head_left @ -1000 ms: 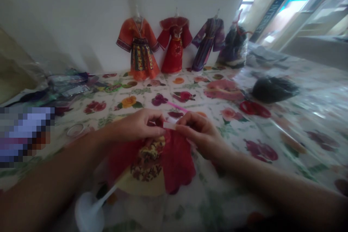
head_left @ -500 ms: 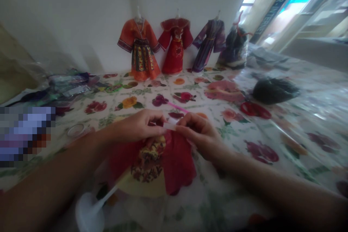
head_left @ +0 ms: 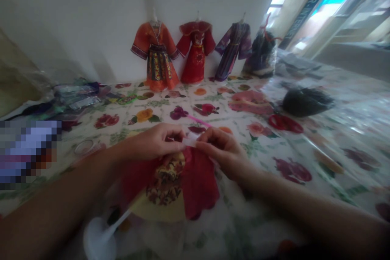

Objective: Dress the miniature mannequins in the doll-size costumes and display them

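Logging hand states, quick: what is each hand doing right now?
Left hand: closed, pinching the top of the red doll dress.
Right hand: closed, pinching the same dress's top.

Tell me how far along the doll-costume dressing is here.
Seemingly done: an orange costume, a red costume and a purple costume stand dressed by the wall. In hand: a red garment on a white stand lies on the table; the left hand and right hand pinch a small white piece at its collar. Left, probably: finishing that collar and standing it upright with the others.
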Available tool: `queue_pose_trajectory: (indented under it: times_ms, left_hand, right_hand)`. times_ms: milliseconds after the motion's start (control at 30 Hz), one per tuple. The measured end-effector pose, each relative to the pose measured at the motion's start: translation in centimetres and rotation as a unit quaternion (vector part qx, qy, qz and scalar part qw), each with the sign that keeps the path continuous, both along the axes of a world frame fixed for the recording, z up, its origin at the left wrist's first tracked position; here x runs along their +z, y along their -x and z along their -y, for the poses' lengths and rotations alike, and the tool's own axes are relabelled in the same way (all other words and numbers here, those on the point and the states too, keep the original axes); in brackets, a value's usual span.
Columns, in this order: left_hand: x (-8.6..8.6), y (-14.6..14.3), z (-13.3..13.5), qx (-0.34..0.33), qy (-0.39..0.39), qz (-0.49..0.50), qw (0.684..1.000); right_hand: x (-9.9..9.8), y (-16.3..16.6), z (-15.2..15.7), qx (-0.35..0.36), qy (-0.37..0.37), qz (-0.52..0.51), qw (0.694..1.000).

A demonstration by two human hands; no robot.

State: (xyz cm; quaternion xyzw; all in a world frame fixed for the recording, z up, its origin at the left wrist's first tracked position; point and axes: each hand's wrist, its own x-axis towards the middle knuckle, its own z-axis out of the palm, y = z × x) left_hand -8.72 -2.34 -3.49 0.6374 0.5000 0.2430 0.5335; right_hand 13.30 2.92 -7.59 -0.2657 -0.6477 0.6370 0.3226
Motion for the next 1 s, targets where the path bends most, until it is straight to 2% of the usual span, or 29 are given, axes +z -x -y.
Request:
queue_pose_trajectory:
  times_ms: [467,1000]
  left_hand:
    - [0.11,-0.14,0.03,0.002,-0.014,-0.005,1.0]
    - [-0.33,-0.37,-0.13,0.042,-0.025,-0.011,0.999]
  right_hand:
    - [0.14,-0.1,0.12,-0.009,0.019,-0.018,1.0]
    - [0.02,0.03,0.14,0.002,0.021,-0.031,0.999]
